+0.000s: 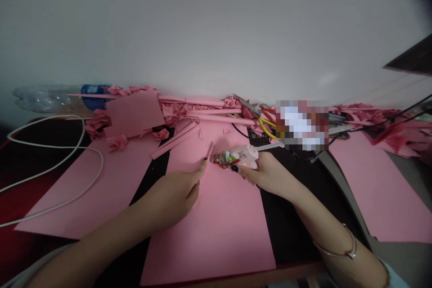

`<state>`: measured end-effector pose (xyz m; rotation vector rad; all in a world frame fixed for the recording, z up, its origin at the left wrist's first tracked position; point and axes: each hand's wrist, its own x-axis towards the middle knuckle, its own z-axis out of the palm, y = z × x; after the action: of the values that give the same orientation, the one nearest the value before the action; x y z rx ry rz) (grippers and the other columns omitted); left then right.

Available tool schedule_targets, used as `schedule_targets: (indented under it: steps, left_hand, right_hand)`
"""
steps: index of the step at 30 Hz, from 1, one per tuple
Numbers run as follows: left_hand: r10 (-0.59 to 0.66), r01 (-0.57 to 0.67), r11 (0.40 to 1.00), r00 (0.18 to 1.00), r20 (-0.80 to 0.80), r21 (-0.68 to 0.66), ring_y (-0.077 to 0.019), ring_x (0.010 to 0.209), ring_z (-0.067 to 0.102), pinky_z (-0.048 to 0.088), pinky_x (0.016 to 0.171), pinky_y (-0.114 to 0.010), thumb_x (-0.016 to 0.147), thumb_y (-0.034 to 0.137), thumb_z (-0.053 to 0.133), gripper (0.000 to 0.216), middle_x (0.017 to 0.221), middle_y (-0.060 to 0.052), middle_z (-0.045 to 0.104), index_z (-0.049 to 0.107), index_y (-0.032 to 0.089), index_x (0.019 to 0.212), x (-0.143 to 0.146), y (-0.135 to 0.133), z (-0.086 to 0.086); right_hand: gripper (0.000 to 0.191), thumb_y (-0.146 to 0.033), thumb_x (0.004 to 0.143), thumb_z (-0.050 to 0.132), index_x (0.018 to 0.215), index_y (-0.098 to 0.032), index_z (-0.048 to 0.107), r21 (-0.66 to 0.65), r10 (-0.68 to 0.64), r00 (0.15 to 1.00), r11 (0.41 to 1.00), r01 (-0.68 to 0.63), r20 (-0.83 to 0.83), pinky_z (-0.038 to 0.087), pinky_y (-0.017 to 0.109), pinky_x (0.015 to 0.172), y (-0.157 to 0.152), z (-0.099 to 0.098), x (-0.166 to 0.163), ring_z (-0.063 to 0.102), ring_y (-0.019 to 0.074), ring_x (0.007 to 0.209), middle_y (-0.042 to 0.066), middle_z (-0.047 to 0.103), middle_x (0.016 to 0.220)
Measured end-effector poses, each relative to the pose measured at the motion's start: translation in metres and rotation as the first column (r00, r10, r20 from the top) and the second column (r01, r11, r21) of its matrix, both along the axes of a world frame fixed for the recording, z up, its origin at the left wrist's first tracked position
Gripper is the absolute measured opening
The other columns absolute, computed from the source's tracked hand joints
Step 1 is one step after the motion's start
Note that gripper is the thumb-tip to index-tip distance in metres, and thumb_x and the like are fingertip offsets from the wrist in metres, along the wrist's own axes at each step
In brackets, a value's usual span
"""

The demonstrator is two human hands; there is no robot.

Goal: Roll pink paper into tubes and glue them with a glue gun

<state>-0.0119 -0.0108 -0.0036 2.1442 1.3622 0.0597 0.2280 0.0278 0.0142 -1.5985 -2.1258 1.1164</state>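
Note:
In the middle, over a long sheet of pink paper (216, 234), my right hand (273, 173) is wrapped round a white hot glue gun (248, 155). A pale glue stick (270, 146) pokes out of its back. Colourful bits cover its front end, which points left. My left hand (182, 186) is closed in a pinch near that nozzle, on a small, narrow pink paper strip (210, 149). The strip stands up past the fingertips, close to the nozzle; I cannot tell whether the two touch. Part of the left fingers is hidden behind the hand.
Folded pink paper pieces (118, 142) and rolled paper tubes (216, 118) line the wall. Yellow-and-red-handled scissors (266, 126) lie behind the glue gun. A plastic bottle (50, 99) lies far left, with a white cable (43, 172) before it. Another pink sheet (388, 193) is at right.

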Motion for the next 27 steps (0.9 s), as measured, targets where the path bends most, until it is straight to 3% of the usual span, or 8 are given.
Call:
schedule_targets:
  steps: [13,24,27]
  left_hand:
    - [0.001,-0.001,1.000,1.000,-0.019,0.005,-0.0157,0.056,0.052,0.031,0.051,-0.024,0.088,0.020,0.030,0.058,0.066,0.000,0.057,0.022,0.016,0.145,-0.0007,0.0003,-0.0029]
    - [0.013,-0.013,1.000,1.000,-0.006,-0.020,-0.0164,0.056,0.052,0.030,0.051,-0.025,0.088,0.021,0.031,0.058,0.064,-0.001,0.056,0.023,0.015,0.145,0.0007,0.0006,-0.0011]
    - [0.025,-0.025,0.999,1.000,0.000,-0.022,-0.0168,0.056,0.052,0.030,0.052,-0.025,0.088,0.020,0.030,0.058,0.065,0.000,0.057,0.023,0.016,0.145,0.0012,-0.0002,0.0007]
  right_hand:
    - [0.003,-0.020,0.078,0.053,0.078,-0.017,0.053,0.003,0.084,0.995,0.996,-0.084,-0.061,0.035,0.022,0.050,-0.0040,0.0025,-0.0034,0.048,0.0108,0.054,-0.004,0.050,0.061]
    - [0.003,-0.019,0.078,0.052,0.075,-0.019,0.052,0.005,0.061,0.995,0.998,-0.061,-0.079,0.035,0.021,0.048,-0.0083,0.0014,-0.0038,0.046,0.0105,0.053,-0.005,0.048,0.059]
    - [0.005,-0.019,0.078,0.053,0.074,-0.019,0.051,-0.022,0.109,0.986,0.993,-0.113,-0.125,0.036,0.021,0.049,-0.0099,0.0004,-0.0038,0.045,0.0098,0.051,-0.005,0.047,0.059]
